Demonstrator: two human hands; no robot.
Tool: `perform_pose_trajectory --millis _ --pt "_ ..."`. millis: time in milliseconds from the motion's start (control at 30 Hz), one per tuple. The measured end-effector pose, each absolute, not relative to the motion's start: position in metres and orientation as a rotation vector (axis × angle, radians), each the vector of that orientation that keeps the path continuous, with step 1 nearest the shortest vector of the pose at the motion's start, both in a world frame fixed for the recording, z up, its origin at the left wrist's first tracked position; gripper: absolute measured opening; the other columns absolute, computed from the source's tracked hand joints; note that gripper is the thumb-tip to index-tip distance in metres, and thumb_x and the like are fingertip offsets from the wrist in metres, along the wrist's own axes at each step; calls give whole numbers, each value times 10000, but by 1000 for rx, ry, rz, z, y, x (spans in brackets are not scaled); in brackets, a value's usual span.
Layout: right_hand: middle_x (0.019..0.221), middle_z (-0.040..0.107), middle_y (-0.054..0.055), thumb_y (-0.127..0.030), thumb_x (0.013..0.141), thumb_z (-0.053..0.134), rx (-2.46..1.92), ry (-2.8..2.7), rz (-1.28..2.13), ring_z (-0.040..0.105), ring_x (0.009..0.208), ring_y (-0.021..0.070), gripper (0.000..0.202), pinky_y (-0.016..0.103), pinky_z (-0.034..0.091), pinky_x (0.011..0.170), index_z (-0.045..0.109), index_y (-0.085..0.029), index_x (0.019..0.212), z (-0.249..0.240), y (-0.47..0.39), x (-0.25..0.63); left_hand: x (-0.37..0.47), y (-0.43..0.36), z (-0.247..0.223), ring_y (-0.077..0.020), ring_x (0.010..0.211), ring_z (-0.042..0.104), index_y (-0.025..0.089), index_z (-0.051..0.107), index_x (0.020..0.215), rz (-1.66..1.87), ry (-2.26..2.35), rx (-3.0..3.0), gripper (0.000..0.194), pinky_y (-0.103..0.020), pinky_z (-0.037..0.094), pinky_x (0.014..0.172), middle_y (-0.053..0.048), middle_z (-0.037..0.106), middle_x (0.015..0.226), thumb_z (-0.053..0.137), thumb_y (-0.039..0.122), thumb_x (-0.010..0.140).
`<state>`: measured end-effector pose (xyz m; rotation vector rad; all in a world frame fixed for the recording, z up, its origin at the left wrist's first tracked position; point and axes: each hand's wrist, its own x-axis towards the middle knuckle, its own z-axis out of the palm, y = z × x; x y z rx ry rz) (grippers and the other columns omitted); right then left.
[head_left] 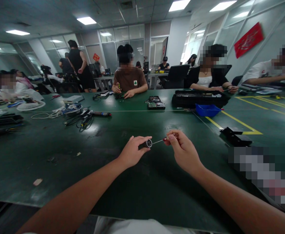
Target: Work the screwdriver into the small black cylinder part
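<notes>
My left hand (133, 151) grips a black cylindrical part (148, 143) with a pale ring round its end, which faces right. Between the fingers and thumb of my right hand (181, 149) is the red and clear handle of a screwdriver (167, 138). Its thin metal shaft points left, and the tip meets or nearly meets the ringed end; exact contact cannot be made out. Both hands are above the green table (132, 195).
Cables (85, 119) and a dark tool (101, 114) lie left of centre. Farther back are circuit boards (156, 105), a long black housing (198, 98) and a blue tray (207, 110). Black brackets (236, 136) lie right. Several people sit around the table.
</notes>
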<state>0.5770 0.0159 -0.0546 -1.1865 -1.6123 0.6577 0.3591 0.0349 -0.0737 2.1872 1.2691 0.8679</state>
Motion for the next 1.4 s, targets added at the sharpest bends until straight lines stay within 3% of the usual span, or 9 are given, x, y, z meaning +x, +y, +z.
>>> perform_pose_trajectory --millis 200,600,1000,1400 --pt "877 694 54 -403 998 450 -1204 -1683 521 685 837 226 209 388 509 761 558 -226 1027 -56 10 577 359 35 -74 -247 1195 578 308 618 1321 880 1284 2193 451 -537 296 1166 -34 660 1285 683 219 884" --pt "885 673 60 -428 978 461 -1191 -1571 771 664 815 207 251 390 542 781 580 -208 999 -61 23 578 358 37 -75 -248 1192 570 318 599 1342 822 1242 2234 475 -540 306 1148 -34 655 1283 681 205 889" --pt "883 676 54 -426 1005 436 -1213 -1584 493 658 804 208 245 374 515 734 566 -222 1042 -54 15 582 356 38 -80 -255 1166 575 336 595 1347 823 1288 2204 474 -528 345 1116 -28 654 1262 684 243 891" --pt "846 670 45 -387 1018 423 -1215 -1733 447 654 783 206 214 357 484 706 553 -217 1030 -54 13 581 356 39 -80 -246 1157 580 312 605 1343 825 1324 2193 470 -492 361 1108 -38 667 1230 689 242 886"
